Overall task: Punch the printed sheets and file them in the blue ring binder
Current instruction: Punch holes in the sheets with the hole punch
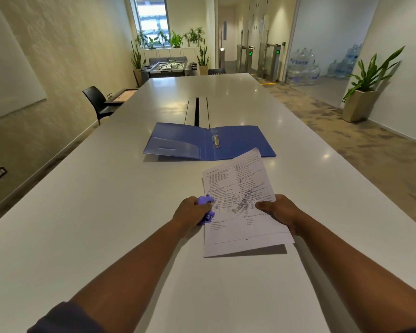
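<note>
Paper (240, 203) sits between the two hands, and this looks like the punching step. The left hand (192, 210) curls its fingers over a small purple hole punch (205, 207) and holds it down on the table (106, 212). The left edge of the printed sheets goes into the punch, just beside the left fingers. The right hand (277, 210) grips the right side of the sheets, with the thumb on top and the other fingers hidden under the paper. The far end of the sheets lifts up a little, away from the hands, and the near end lies flat in front of the right wrist.

The blue ring binder (209, 143) lies open on the table, well past both hands and a bit to the left of the right one. Its metal rings (216, 140) stand in the middle fold. From here it is too small to tell if the rings are open or closed. No paper is on them yet, so the filing part is not done.

The next move probably needs a firm push down with the left hand so the punch cuts clean holes. The right hand should keep the sheets straight and pushed all the way in, or the holes may come out crooked. After that the sheets have to go forward to the binder, and the holes must line up with the rings.
</note>
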